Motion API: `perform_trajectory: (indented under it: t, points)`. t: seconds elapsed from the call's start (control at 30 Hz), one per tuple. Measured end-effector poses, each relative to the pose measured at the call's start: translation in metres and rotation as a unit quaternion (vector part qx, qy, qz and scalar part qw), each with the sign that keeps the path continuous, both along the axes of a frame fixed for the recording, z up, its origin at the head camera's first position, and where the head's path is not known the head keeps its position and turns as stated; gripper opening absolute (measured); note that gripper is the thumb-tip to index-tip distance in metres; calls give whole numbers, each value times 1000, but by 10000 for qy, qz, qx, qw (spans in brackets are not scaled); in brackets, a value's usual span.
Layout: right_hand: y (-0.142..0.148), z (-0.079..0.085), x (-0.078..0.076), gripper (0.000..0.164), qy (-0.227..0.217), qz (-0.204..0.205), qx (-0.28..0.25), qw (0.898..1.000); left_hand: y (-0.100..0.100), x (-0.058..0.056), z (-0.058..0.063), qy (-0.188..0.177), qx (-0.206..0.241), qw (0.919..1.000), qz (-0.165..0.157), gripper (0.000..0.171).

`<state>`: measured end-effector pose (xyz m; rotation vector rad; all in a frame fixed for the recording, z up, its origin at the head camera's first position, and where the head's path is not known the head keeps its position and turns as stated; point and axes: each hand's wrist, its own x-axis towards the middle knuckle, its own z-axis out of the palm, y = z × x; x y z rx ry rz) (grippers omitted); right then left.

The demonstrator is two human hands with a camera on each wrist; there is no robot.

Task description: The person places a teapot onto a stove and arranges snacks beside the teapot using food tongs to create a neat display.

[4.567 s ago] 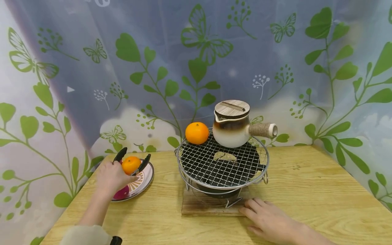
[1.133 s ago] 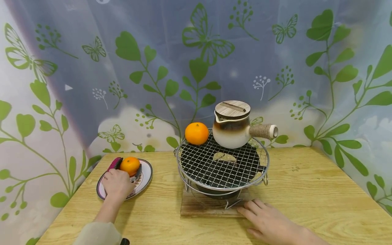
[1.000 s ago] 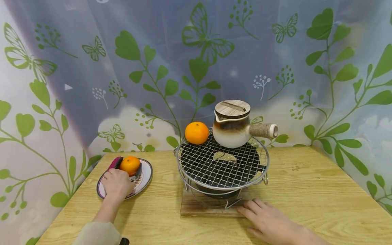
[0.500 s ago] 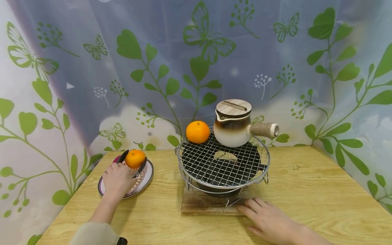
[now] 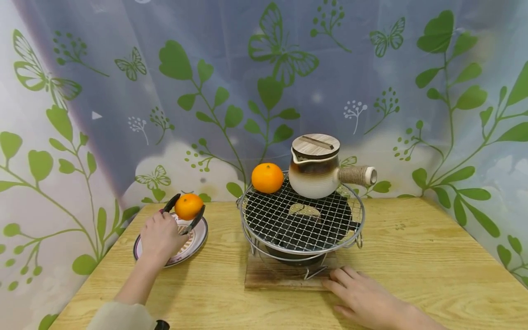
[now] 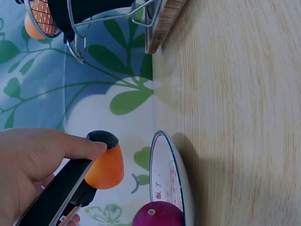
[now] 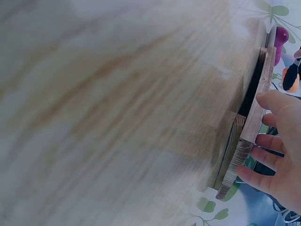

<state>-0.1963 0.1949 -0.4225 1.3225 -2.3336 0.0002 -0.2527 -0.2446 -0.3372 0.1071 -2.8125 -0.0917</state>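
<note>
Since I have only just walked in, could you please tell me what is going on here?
A person's left hand holds tongs that grip an orange, raised clear of the plate. A purple item lies on that plate. The right hand touches the wooden base under the grill. On the grill sit a second orange and a lidded pot.

Orange (image 5: 189, 206) in tongs (image 5: 172, 203) above plate (image 5: 199, 239), left of grill (image 5: 297, 233); pot (image 5: 313, 179) on grill.
</note>
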Motion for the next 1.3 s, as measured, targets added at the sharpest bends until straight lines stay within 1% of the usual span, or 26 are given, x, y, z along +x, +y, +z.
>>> perform_trajectory:
  t: [0.2, 0.4, 0.53, 0.63, 0.8, 0.87, 1.1, 1.3]
  points:
    - [0, 0, 1, 47, -67, -19, 1, 10000, 4, 4, 4, 36, -37, 10000, -75, 77]
    - [0, -1, 2, 47, -82, -3, -17, 10000, 7, 9, 11, 144, -37, 9995, -269, 77]
    - [-1, -1, 2, 47, -102, 8, -45, 9999, 10, 16, 22, 251, -88, 9985, -484, 78]
    - [-1, -2, 3, 48, -71, 14, -80, 9999, 11, 21, 32, 331, -172, 9974, -609, 82]
    - [0, 0, 2, 49, 9, -26, -66, 10000, 15, 28, 47, 400, -338, 9965, -648, 87]
    - [0, 0, 1, 48, -8, -52, -38, 10000, 17, 29, 51, 350, -328, 9968, -636, 88]
    - [1, 2, 1, 47, -145, -122, 32, 9998, 24, 36, 64, 274, -271, 9970, -665, 88]
    - [2, 2, 2, 47, -150, -134, 23, 9998, 28, 42, 72, 420, -238, 9956, -800, 87]
